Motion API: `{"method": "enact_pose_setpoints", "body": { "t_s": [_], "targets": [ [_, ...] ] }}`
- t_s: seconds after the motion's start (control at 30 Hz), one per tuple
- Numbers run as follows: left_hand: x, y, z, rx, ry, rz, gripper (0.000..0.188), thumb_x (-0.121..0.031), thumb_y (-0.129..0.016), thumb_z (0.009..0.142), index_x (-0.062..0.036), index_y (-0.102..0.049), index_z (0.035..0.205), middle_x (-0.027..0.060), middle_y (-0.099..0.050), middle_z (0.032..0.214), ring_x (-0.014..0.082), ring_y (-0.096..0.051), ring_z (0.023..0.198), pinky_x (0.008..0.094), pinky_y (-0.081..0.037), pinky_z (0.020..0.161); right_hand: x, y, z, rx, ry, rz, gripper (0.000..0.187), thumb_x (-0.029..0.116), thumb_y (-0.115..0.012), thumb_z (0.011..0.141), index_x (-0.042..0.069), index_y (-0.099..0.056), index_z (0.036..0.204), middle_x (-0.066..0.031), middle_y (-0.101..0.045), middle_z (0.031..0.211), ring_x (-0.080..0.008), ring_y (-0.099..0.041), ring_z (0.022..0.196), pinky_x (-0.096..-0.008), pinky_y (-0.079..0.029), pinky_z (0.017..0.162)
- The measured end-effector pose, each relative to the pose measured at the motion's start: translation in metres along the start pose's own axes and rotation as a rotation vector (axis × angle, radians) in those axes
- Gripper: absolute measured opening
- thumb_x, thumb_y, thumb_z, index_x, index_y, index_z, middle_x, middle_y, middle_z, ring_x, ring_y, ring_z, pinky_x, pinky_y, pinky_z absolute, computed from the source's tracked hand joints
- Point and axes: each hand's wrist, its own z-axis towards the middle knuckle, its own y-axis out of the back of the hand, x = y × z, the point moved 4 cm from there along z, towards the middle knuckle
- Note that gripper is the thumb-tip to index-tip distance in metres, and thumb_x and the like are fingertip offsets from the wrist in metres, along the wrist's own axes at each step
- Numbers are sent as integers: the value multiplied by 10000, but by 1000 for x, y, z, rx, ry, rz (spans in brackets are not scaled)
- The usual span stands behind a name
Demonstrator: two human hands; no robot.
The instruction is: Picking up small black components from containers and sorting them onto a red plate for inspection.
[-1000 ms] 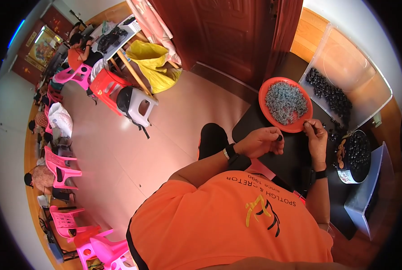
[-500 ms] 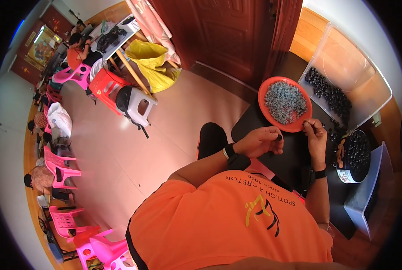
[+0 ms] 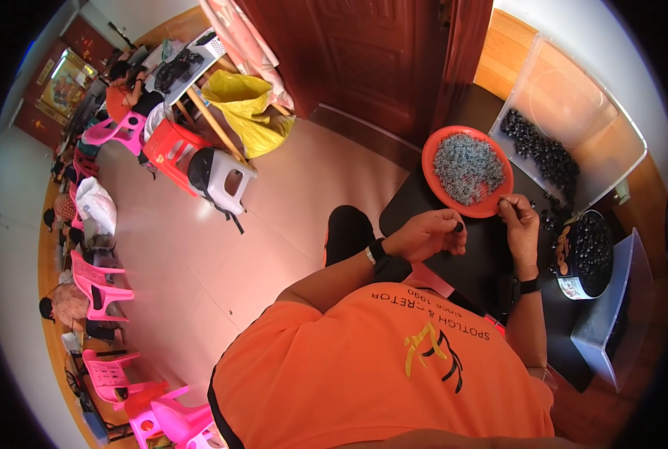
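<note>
My left hand (image 3: 427, 236) is closed around a small black part (image 3: 458, 227) that pokes out at the fingertips. To its right, my right hand (image 3: 522, 224) pinches thumb and finger together at the near rim of a round orange-red plate (image 3: 485, 207). Whatever sits in that pinch is too small to make out. Many small silvery metal pieces (image 3: 465, 166) are heaped in the plate. Several loose black parts (image 3: 549, 217) lie on the dark table (image 3: 465, 273) beside my right hand.
A clear plastic bin (image 3: 611, 146) with black parts lies behind on the right. Nearer stands a round tub (image 3: 571, 287) full of black parts, beside another translucent bin (image 3: 611, 299). A door (image 3: 371, 60) is ahead. Leftward are a yellow bag (image 3: 251, 112), stools and seated people.
The whole view has shifted slightly, so the scene sits a little further left and up. Both hands keep nearly the same pose by the plate.
</note>
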Motion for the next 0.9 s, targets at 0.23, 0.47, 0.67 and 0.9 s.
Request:
{"method": "enact_pose_setpoints", "body": {
  "t_s": [0.23,0.47,0.67,0.9],
  "targets": [
    [0,-1,0,-23,15,5,232,-255,-495,942,-30,-525,992,85,-574,926,212,-598,875,312,-447,776,-3,0,-1,-2,34,-18,85,87,-561,918,34,-621,946,34,-589,784,-45,-523,725,-190,-397,650],
    [-2,1,3,-2,5,-6,188,-227,-482,948,-49,-530,980,73,-598,926,213,-615,866,317,-463,771,-1,1,2,-5,44,0,91,86,-561,917,34,-624,956,35,-589,789,-40,-519,723,-189,-395,650],
    [-2,1,2,6,-8,-18,187,-222,-483,949,-44,-531,980,76,-597,926,212,-616,860,318,-465,772,-3,1,1,-10,37,-2,95,89,-563,916,35,-626,964,39,-590,796,-36,-517,724,-186,-390,647],
    [-3,-1,0,-14,3,-4,214,-232,-478,949,-25,-520,982,96,-577,925,216,-599,876,313,-450,777,-2,1,-1,-14,11,-13,86,60,-572,905,11,-623,953,18,-594,825,-56,-538,749,-199,-420,687]
  ]
}}
